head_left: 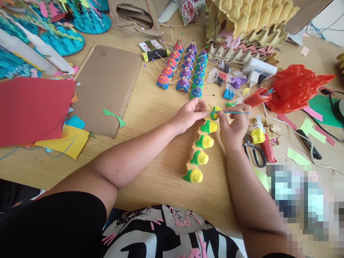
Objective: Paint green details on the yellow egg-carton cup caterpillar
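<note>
- The desk point(161, 179) carries everything, its near stretch bearing the strip.
- Three pinned egg-carton rows point(185, 73) stand beyond, probably out of the elbows' way.
- The green-and-yellow egg-carton strip point(204, 141) lies between the forearms, apparently for easy reach.
- The left hand point(189, 114) curls at its far end, perhaps steadying it; whether that grip pinches it, I cannot tell.
- The right hand's point(235, 123) grip pinches a blue stick point(236, 112) sideways, seemingly for fine control.

Soft, bright light; corners perhaps blurry
</note>
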{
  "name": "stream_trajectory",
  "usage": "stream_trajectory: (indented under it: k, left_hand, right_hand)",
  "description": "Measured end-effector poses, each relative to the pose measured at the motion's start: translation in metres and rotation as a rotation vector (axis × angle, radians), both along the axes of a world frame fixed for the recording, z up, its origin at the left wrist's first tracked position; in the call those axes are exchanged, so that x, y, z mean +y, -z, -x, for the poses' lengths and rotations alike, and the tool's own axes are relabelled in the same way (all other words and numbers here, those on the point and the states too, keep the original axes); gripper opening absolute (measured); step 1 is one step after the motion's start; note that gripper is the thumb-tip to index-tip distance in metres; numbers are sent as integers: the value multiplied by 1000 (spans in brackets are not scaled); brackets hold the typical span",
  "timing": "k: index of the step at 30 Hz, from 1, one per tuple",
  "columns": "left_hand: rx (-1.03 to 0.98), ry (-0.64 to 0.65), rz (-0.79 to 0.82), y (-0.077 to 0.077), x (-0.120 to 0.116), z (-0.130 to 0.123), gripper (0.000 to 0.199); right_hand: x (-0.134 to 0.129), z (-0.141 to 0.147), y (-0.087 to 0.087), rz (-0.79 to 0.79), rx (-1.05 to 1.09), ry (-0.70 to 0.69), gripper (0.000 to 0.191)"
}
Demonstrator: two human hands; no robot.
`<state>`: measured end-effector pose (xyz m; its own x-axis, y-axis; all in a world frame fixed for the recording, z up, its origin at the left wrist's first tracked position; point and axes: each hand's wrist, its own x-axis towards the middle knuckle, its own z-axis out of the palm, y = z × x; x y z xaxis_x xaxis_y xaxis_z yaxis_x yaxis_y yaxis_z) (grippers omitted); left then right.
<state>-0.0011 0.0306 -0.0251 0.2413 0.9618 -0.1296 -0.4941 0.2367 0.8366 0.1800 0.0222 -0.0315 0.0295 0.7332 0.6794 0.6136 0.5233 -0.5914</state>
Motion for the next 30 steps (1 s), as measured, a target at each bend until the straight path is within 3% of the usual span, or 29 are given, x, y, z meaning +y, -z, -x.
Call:
stream_trajectory:
  k: [14,21,30]
  left_hand:
    - [4,-16,-23,2,0,-1,28]
    - [-7,-9,-34,3,0,-1,28]
    - [0,-5,-67,1,0,0,27]
  right_hand:
    - [-1,2,0,4,16,-8,21]
    - [-1,4,-1,9,153,-35,23]
    - [-1,3,-1,22,40,-3,18]
